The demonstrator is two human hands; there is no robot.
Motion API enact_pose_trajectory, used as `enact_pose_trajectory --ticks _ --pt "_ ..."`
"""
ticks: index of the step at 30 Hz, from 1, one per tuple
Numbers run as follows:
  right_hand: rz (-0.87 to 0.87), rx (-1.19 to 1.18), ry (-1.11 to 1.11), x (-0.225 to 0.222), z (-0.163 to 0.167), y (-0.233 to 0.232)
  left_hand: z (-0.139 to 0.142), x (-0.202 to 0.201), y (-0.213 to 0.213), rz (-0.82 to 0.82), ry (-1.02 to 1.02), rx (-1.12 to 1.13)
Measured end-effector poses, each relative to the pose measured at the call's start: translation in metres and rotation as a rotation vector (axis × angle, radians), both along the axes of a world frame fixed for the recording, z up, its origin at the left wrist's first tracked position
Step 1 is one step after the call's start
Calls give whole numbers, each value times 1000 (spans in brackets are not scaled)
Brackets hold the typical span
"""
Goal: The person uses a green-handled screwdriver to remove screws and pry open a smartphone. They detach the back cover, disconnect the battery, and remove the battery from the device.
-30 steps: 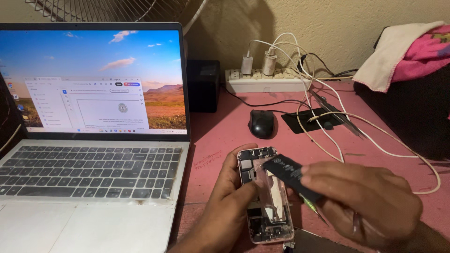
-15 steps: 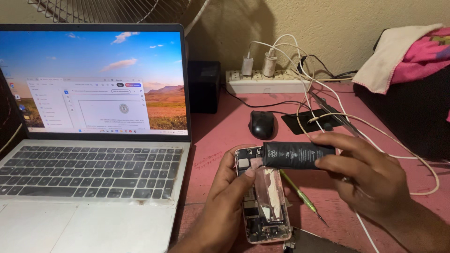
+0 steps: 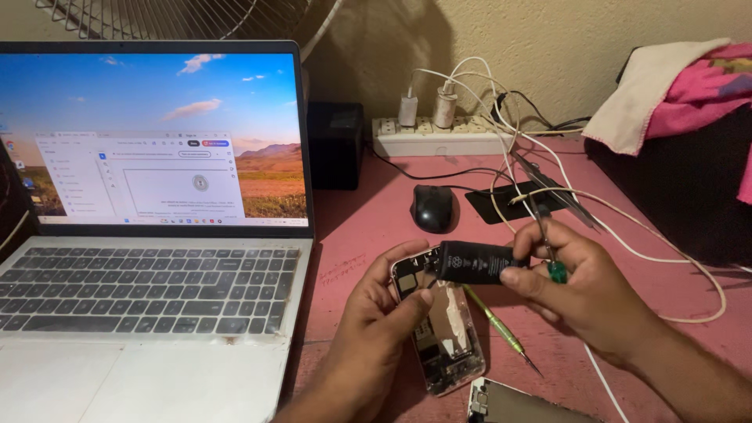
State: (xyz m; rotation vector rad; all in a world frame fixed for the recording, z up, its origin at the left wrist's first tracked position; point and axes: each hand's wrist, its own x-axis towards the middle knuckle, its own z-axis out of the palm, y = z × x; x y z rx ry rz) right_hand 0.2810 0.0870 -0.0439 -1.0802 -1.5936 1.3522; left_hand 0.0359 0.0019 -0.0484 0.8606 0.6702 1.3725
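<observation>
Black battery (image 3: 476, 262) pinched by right hand (image 3: 583, 286), left hand (image 3: 384, 313) bracing opened phone (image 3: 439, 329).

Dim warm room light, glow added by laptop screen (image 3: 157, 133).
Soft shadows are cast on wall behind fan (image 3: 180, 16) & under hands; focus is held sharp across centre, slight softness at edges; pink table (image 3: 368, 211) evenly lit, no glare seen.

Pink table (image 3: 368, 227): laptop (image 3: 149, 298), mouse (image 3: 433, 208), power strip (image 3: 439, 135), screwdriver (image 3: 497, 327)
</observation>
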Motion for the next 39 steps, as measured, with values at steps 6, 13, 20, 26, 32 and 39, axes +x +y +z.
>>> enact_pose_trajectory --ticks 6,13,20,26,32,39 --pt "140 -88 82 5 1 0 4 1 0 25 -17 -21" --pt "7 -288 -6 2 9 -8 5 0 -1 98 59 -42" --pt "61 -123 102 -9 23 -39 4 1 -1 102 158 13" --pt "437 601 -199 -28 23 -65 -2 4 5 77 -38 -65" --pt "110 680 -325 -37 21 -60 -12 5 -2 -131 -167 27" --pt "28 985 -425 -41 15 -60 -12 8 -7 -210 -2 -20"
